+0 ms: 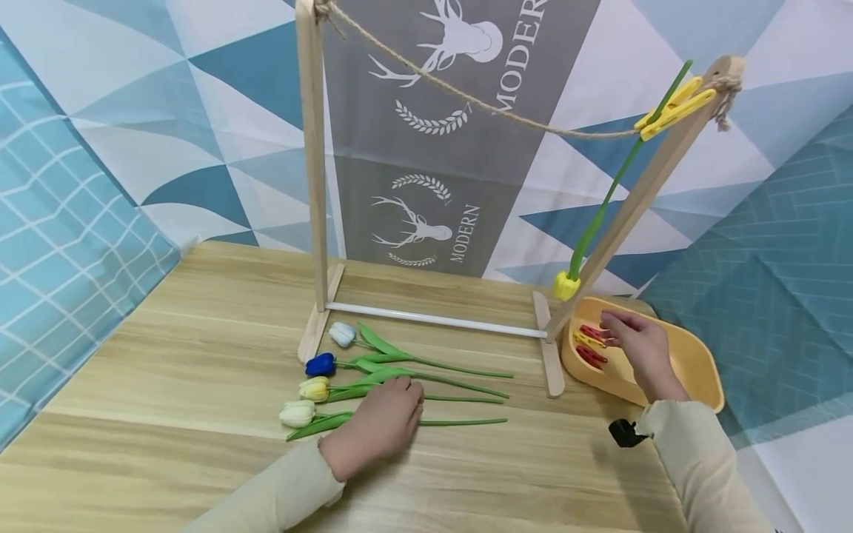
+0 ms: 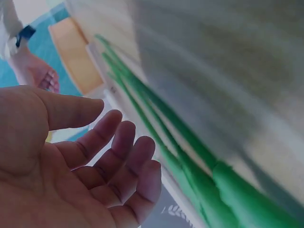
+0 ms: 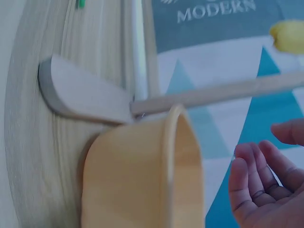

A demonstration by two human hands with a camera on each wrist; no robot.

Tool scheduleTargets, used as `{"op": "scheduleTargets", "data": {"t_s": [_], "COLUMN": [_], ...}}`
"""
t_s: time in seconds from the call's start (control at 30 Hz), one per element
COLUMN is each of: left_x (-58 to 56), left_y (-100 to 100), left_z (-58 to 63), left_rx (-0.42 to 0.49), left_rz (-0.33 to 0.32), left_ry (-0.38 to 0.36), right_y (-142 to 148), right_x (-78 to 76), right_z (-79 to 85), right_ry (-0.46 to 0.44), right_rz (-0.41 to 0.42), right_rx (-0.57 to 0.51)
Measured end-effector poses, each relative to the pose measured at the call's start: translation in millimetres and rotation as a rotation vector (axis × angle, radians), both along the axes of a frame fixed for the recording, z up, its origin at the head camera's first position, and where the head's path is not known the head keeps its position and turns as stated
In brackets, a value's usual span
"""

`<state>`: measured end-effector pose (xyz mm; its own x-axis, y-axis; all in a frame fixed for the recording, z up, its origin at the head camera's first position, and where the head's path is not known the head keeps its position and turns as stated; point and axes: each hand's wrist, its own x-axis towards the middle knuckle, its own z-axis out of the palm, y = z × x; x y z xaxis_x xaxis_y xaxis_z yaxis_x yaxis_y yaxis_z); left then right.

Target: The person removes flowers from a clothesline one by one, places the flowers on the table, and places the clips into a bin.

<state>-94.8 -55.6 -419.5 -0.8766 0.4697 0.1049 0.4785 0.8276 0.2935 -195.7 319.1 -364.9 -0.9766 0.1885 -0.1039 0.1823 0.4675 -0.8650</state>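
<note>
My left hand (image 1: 389, 418) hovers over the stems of artificial tulips on the table, fingers loosely bent and apart from the stems (image 2: 161, 128) in the left wrist view. The flowers lie in a row: a pale blue tulip (image 1: 343, 334), a dark blue tulip (image 1: 320, 364), a yellow tulip (image 1: 315, 389) and a cream tulip (image 1: 297, 414). Above the orange-yellow basin (image 1: 693, 363) is my right hand (image 1: 643, 352), holding nothing, its fingers slightly curled. Red clothespins (image 1: 590, 357) and a yellow clothespin (image 1: 586, 340) lie inside the basin.
A wooden frame (image 1: 313, 163) carries a slack rope (image 1: 460, 92). A yellow clothespin (image 1: 676, 111) on the rope's right end holds another yellow tulip (image 1: 566, 286) head down, beside the right post. A white bar (image 1: 433, 320) joins the frame's feet. Patterned cloth (image 1: 426, 148) hangs behind.
</note>
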Motion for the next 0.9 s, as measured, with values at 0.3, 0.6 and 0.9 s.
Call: {"op": "scheduleTargets", "data": {"t_s": [0.3, 0.6, 0.9], "left_x": [-13.8, -23.1, -39.1], "left_y": [-2, 0, 12], "left_z": [19.7, 36.6, 58.0], "left_rx": [0.162, 0.317, 0.517], "left_rz": [0.044, 0.132, 0.150], "left_ry": [0.002, -0.048, 0.025], "right_y": [-17, -28, -37], "right_x": [14.4, 21.3, 19.7], "right_z": [21.9, 36.4, 59.0], "right_ry": [0.063, 0.141, 0.204], "right_rz": [0.007, 0.045, 0.034], "right_rx": [0.014, 0.019, -0.004]}}
